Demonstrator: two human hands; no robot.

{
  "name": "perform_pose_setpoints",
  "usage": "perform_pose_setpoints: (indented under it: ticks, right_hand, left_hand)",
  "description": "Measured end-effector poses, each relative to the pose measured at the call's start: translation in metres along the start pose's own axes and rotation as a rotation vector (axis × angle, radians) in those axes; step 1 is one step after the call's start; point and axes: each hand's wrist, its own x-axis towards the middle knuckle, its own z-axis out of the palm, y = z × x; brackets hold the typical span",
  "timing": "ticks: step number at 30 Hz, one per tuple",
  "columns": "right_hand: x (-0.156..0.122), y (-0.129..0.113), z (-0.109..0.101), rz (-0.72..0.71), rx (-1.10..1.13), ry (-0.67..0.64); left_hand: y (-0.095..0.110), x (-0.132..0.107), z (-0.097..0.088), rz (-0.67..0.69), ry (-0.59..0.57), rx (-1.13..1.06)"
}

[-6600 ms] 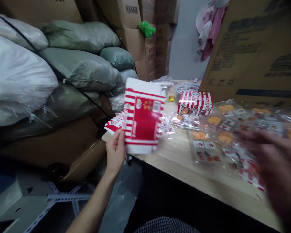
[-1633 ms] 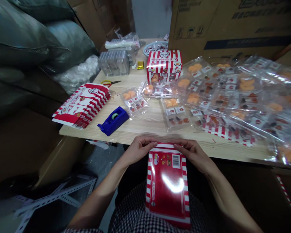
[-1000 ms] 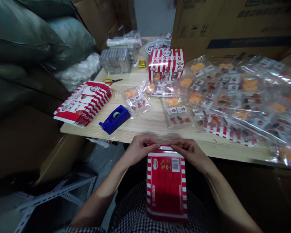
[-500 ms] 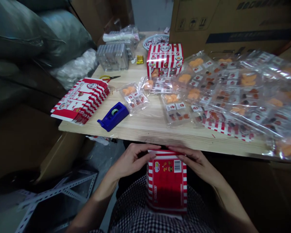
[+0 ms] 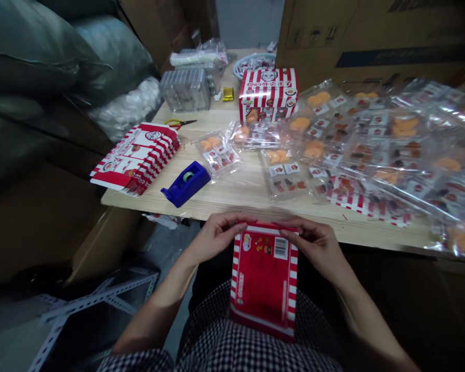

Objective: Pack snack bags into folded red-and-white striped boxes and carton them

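Note:
A flattened red-and-white striped carton [image 5: 262,284] lies on my checked lap, its barcode side up and its top edge near the table edge. My left hand [image 5: 217,237] pinches the left part of that top edge. My right hand [image 5: 310,243] grips the right part, with the fingers bent over the card. Beyond the hands, a stack of flat striped cartons [image 5: 135,157] lies on the wooden table [image 5: 232,199]. Next to it are a blue tape dispenser [image 5: 186,183] and a made-up striped box [image 5: 268,95].
Transparent packs of orange and dark sweets [image 5: 372,150] cover the table's right side. Yellow-handled scissors [image 5: 180,123], a transparent plastic container [image 5: 185,90] and a bowl [image 5: 253,64] stand further back. Cardboard boxes [image 5: 372,31] and stuffed sacks [image 5: 34,57] surround the table.
The carton has moved from my raised left hand to my lap, held by both hands. Over the last half second it has risen toward the table edge, and my view has shifted slightly.

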Motion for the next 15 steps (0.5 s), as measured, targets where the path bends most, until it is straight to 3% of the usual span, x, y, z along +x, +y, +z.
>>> perform_pose_setpoints:
  ticks: [3,6,11,15]
  right_hand:
    - [0.019,-0.02,-0.003,-0.05,-0.067,-0.144]
    - [0.036,-0.021,-0.009,-0.049,-0.075,-0.232]
    - [0.046,0.002,-0.029,-0.019,0.021,-0.024]
    - [0.043,0.012,-0.051,-0.036,0.087,0.16]
  left_hand:
    - [0.011,0.031,-0.011,0.084,-0.079,0.008]
    - [0.013,0.064,-0.01,0.184,-0.1,-0.03]
    - [-0.007,0.086,0.006,0.16,-0.003,-0.16]
    - [-0.019,0.07,0.015,0.038,-0.157,-0.196]
